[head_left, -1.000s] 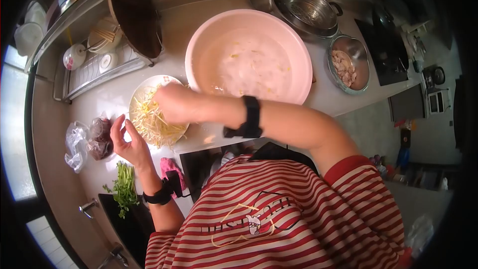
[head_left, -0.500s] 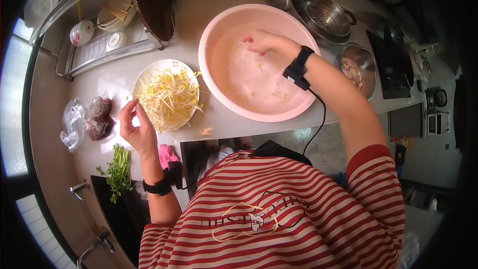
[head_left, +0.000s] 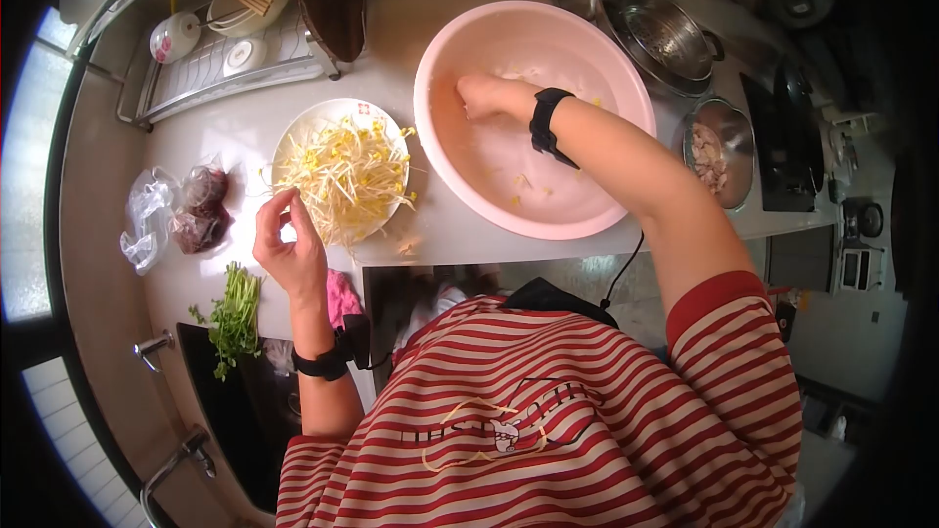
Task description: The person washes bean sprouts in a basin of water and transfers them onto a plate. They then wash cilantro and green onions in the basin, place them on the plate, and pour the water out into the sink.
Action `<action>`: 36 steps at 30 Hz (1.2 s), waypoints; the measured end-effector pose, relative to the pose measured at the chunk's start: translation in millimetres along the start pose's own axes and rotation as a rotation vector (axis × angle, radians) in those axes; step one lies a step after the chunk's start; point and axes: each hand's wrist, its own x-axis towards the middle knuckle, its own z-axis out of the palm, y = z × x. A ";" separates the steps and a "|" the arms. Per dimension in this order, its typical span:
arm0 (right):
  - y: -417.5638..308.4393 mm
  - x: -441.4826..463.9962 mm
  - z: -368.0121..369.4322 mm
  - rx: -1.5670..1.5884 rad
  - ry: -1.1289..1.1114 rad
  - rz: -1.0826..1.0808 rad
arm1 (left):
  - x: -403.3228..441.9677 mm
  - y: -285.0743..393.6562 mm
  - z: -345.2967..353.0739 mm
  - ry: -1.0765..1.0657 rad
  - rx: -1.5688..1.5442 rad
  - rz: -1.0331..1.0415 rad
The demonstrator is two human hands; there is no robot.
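Inside a large pink basin [head_left: 445,171] of water, my right hand [head_left: 484,98] is close to the left wall. Its fingers point down and are drawn together; whatever they hold, if anything, is hidden. A few loose bean sprouts float around the basin. My left hand [head_left: 291,249] is raised at the near left edge of a white plate [head_left: 284,152]. Its thumb and forefinger meet in a pinch, and anything between the tips is too small to name. Yellow-headed bean sprouts [head_left: 344,171] are heaped on that plate.
Bagged dark red items [head_left: 201,220] and green herbs [head_left: 235,318] lie at left, near a sink [head_left: 230,420]. Behind stands a dish rack [head_left: 235,88] with bowls. At right are a steel colander [head_left: 660,29] and a metal bowl [head_left: 738,127] holding pale pieces.
My right hand has moved left and slightly down toward the basin's left wall. My left hand keeps its pinch beside the plate. The whole view has shifted a little.
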 end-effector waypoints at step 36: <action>54.3 -153.1 -0.6 0.107 -0.554 0.002 | 1.5 5.9 2.5 -0.067 -0.118 -0.016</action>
